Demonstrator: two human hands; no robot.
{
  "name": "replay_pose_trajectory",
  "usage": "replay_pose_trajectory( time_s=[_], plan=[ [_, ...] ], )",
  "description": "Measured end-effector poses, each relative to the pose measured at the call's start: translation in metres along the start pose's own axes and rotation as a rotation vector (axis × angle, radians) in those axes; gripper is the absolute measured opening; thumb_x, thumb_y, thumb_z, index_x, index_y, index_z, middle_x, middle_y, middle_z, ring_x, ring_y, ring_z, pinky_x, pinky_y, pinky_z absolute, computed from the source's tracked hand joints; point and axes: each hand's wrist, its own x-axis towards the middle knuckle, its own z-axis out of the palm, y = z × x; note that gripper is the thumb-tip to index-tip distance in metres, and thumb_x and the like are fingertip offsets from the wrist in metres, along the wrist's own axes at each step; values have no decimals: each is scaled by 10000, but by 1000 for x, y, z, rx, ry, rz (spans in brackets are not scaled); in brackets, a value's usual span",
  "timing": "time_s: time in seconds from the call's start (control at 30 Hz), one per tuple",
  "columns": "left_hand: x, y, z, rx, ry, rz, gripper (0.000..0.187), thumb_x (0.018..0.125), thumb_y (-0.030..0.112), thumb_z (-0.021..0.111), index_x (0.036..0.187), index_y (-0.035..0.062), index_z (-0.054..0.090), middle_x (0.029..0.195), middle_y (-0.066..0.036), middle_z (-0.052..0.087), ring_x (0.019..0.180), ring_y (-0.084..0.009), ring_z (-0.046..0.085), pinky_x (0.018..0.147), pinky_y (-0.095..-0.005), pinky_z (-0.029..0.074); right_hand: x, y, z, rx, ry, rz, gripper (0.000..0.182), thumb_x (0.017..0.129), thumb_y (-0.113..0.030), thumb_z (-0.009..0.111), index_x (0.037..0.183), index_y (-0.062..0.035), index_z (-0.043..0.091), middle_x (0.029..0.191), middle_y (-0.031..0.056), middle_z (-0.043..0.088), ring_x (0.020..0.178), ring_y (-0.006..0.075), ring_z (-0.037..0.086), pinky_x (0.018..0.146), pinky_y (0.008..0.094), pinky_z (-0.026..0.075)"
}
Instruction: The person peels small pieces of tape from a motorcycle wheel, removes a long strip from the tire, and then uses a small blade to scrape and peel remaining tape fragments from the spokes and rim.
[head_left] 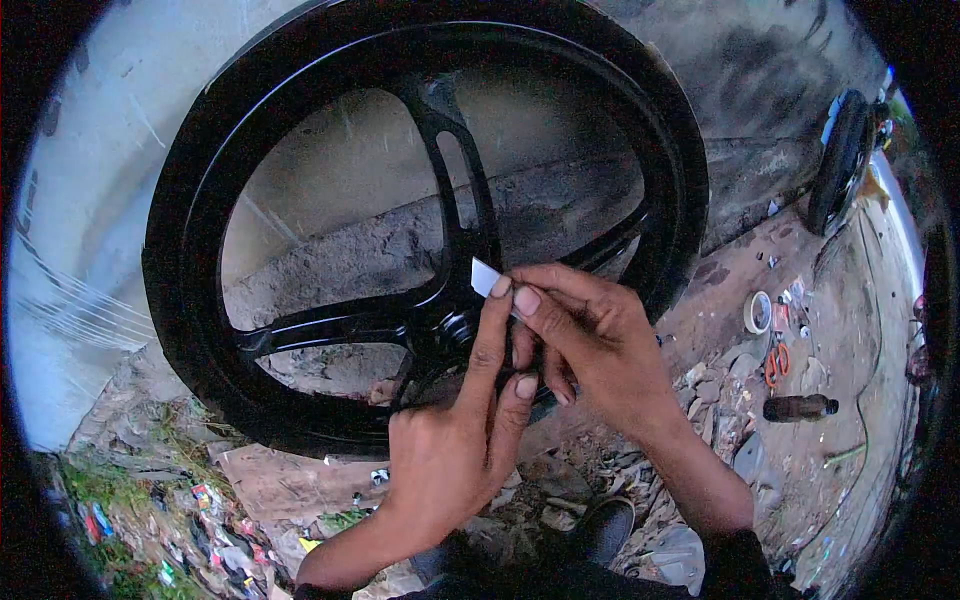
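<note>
A small white piece with a slanted end [484, 277] is pinched between the fingertips of both hands, in front of the hub of a large black wheel [185, 250]. My left hand [455, 440] comes from below, its index finger pressed against the piece. From the right, my right hand [600, 350] holds the same piece between thumb and index finger. The wheel stands upright, its glossy spokes [340, 325] meeting behind the hands. What the piece is made of cannot be told, and its lower end is hidden by the fingers.
A tape roll [758, 312], orange-handled scissors [777, 364] and a dark bottle [800, 408] lie on the ground at the right. Another tyre [840, 165] stands at the upper right. Stones and litter [225, 545] cover the ground below. A wall [110, 150] rises behind the wheel.
</note>
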Motion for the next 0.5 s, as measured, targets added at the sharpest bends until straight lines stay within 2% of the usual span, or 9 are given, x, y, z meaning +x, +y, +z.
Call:
replay_pose_trajectory(
  time_s=[0.17, 0.5],
  plan=[
    [-1, 0, 1, -3, -22, -5, 717, 1051, 322, 588, 1663, 131, 266, 614, -156, 643, 431, -299, 614, 437, -426, 495, -3, -7, -5, -9, -9, 125, 305, 1092, -251, 581, 1227, 9, 665, 772, 46, 671, 471, 59, 508, 415, 223, 375],
    [-4, 2, 0, -7, -36, -58, 711, 1060, 359, 570, 1660, 130, 266, 605, -167, 642, 421, -313, 613, 437, -441, 504, 1, -14, -7, 11, -58, 223, 341, 1087, -293, 589, 1199, 19, 670, 775, 60, 681, 468, 79, 525, 413, 228, 388]
  ],
)
